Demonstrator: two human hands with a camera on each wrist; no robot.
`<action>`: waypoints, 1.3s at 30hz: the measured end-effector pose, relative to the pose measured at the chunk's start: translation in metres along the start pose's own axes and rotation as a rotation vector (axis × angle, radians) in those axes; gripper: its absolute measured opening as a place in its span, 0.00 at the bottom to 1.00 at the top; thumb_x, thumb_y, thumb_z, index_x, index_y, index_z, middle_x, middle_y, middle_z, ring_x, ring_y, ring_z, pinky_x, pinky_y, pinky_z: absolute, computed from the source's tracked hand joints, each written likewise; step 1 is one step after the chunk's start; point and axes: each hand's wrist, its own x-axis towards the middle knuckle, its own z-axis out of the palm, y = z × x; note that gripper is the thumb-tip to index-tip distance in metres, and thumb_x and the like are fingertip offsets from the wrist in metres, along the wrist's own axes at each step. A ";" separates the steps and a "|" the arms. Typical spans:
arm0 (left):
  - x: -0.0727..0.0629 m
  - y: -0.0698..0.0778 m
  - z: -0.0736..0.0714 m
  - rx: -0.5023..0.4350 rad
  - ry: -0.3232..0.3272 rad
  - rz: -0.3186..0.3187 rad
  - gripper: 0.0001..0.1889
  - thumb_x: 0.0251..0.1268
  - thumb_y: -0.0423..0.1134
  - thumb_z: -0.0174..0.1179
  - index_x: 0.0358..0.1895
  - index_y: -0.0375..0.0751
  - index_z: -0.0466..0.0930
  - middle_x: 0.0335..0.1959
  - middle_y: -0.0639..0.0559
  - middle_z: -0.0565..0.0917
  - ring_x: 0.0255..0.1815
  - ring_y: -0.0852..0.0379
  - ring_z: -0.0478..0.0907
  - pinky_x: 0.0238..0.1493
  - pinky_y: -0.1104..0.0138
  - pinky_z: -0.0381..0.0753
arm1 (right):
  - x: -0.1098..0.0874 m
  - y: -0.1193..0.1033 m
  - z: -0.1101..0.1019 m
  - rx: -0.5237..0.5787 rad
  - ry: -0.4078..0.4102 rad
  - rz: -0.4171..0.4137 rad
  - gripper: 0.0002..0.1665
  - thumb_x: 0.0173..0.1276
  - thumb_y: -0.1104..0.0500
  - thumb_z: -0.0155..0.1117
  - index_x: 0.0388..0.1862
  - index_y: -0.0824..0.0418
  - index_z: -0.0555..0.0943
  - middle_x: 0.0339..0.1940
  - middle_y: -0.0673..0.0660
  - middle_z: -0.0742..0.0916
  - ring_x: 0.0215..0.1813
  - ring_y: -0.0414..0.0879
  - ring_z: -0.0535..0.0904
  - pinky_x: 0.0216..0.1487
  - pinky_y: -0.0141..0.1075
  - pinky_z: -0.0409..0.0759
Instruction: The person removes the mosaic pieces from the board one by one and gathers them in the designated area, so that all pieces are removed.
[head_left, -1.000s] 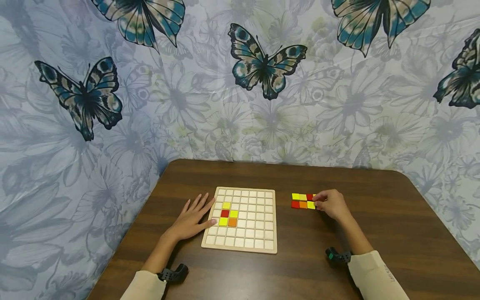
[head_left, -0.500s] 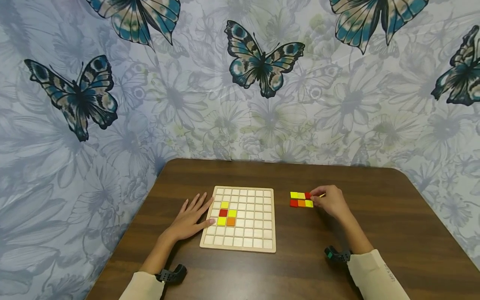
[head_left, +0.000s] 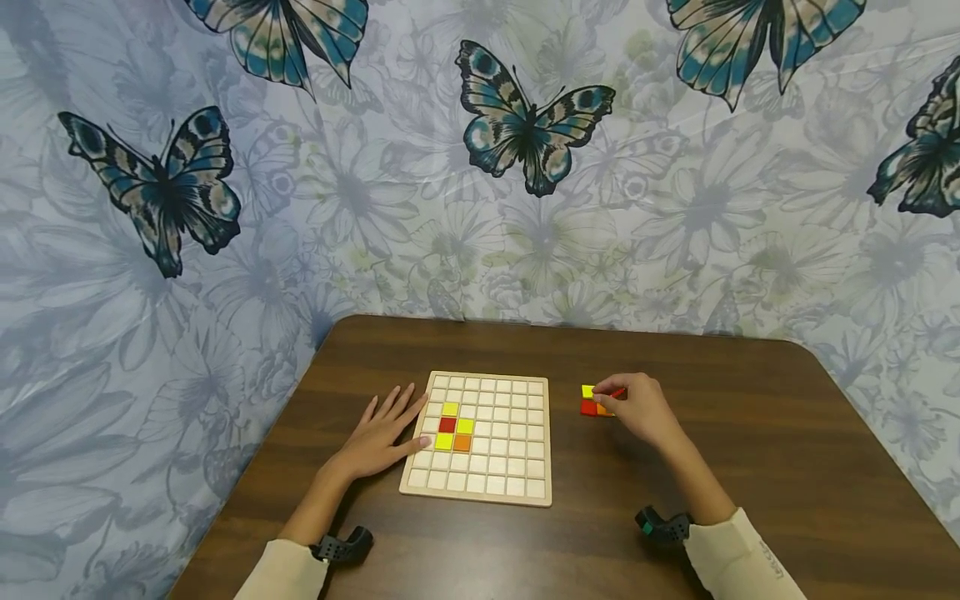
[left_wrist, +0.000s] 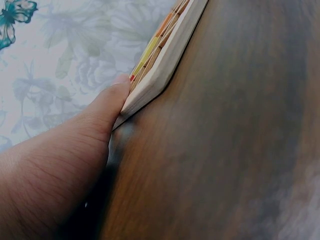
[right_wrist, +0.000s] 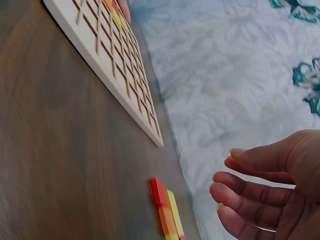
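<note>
A light wooden board with a grid of square cells lies on the table. Several coloured square tiles form a small patch at its left. My left hand lies at the board's left side, fingers spread, with its thumb resting over the edge. To the board's right, red, yellow and orange tiles sit in two short rows. Over them is my right hand, which hides part of both rows. In the right wrist view its fingers are loosely bent near the thumb, with no tile visible between them.
The brown wooden table has rounded far corners. Behind it hangs a cloth printed with flowers and butterflies. A dark band with a camera is on each wrist.
My right hand has moved left over the tile rows, covering more of them. A yellow sliver seen at that hand half a second ago is out of sight. The left hand stays put.
</note>
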 end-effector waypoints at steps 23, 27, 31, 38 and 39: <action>0.000 0.001 -0.004 0.004 -0.014 -0.010 0.44 0.72 0.66 0.53 0.83 0.51 0.50 0.83 0.42 0.49 0.83 0.37 0.42 0.75 0.35 0.34 | -0.004 -0.067 0.059 0.015 -0.181 -0.233 0.04 0.67 0.63 0.71 0.39 0.61 0.90 0.33 0.48 0.89 0.30 0.44 0.80 0.31 0.33 0.79; 0.001 0.000 -0.003 0.001 -0.013 0.000 0.43 0.73 0.66 0.53 0.83 0.51 0.51 0.83 0.41 0.48 0.83 0.36 0.41 0.75 0.34 0.34 | -0.003 -0.080 0.069 -0.024 -0.190 -0.262 0.04 0.67 0.62 0.72 0.39 0.60 0.90 0.32 0.48 0.89 0.30 0.42 0.80 0.30 0.31 0.78; 0.002 -0.002 -0.004 0.005 -0.009 -0.001 0.43 0.73 0.66 0.53 0.83 0.51 0.51 0.83 0.41 0.48 0.83 0.36 0.41 0.75 0.34 0.34 | 0.000 -0.092 0.079 -0.053 -0.198 -0.291 0.04 0.67 0.61 0.72 0.39 0.59 0.90 0.31 0.46 0.88 0.29 0.41 0.79 0.31 0.32 0.77; 0.001 -0.001 -0.003 0.017 -0.005 0.002 0.43 0.72 0.66 0.53 0.83 0.50 0.51 0.83 0.41 0.49 0.83 0.36 0.43 0.75 0.34 0.36 | 0.007 -0.100 0.101 -0.095 -0.235 -0.323 0.05 0.68 0.60 0.72 0.40 0.60 0.91 0.32 0.47 0.88 0.31 0.39 0.79 0.34 0.34 0.78; 0.001 -0.001 -0.003 0.019 -0.005 0.004 0.43 0.72 0.66 0.53 0.83 0.50 0.51 0.83 0.41 0.50 0.82 0.36 0.43 0.75 0.34 0.36 | 0.008 -0.100 0.104 -0.098 -0.239 -0.324 0.06 0.67 0.60 0.72 0.40 0.60 0.91 0.32 0.47 0.88 0.31 0.39 0.79 0.35 0.34 0.78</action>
